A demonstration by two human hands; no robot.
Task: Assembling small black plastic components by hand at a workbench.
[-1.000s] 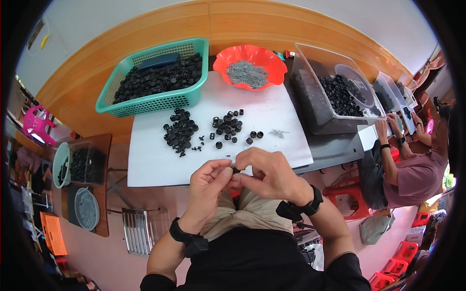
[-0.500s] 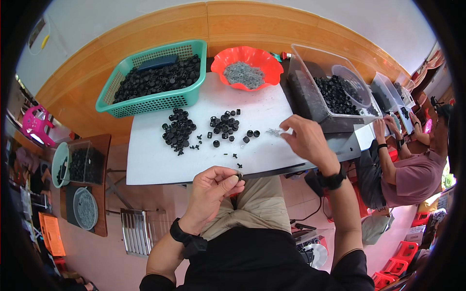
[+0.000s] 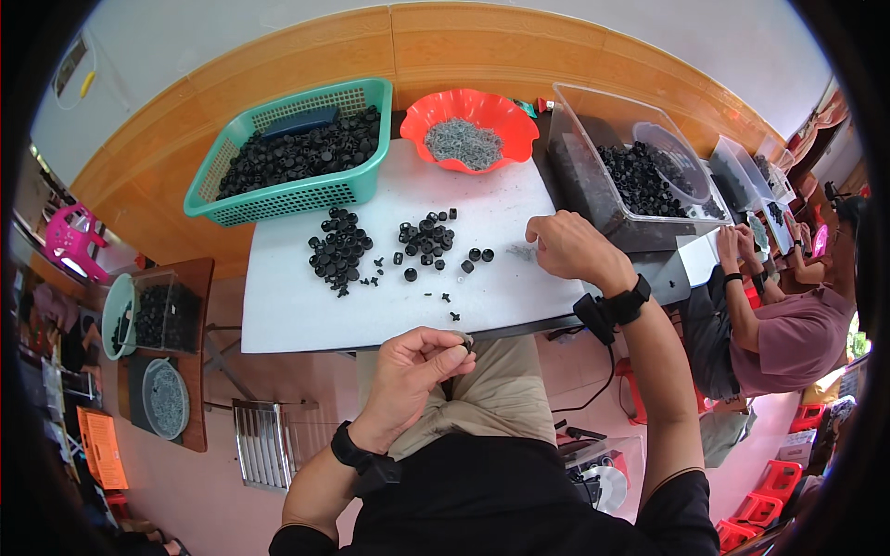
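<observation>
My left hand [image 3: 415, 372] is closed in a pinch at the table's front edge, holding a small round black part [image 3: 467, 342] between thumb and fingers. My right hand [image 3: 577, 248] is over the right side of the white sheet, its fingers curled downward beside a little heap of tiny grey translucent pieces [image 3: 522, 251]. Whatever its fingertips pinch is hidden. Left of that heap lie a few black caps [image 3: 475, 254]. Farther left are a cluster of black cylindrical parts [image 3: 428, 237] and a pile of round black caps [image 3: 339, 248]. Tiny black cross-shaped pieces [image 3: 454, 316] lie near the front edge.
Behind the sheet stand a green basket [image 3: 278, 206] of black parts and a red scalloped bowl [image 3: 519, 139] of grey pieces. A clear bin [image 3: 593, 199] of black parts is at right. Beyond it, a person [image 3: 788, 324] works. A side table [image 3: 193, 398] holds more containers.
My right hand has turned over, and its fingers have curled in from a spread reach at the grey heap. My left hand has shifted slightly right and down, still holding the black part.
</observation>
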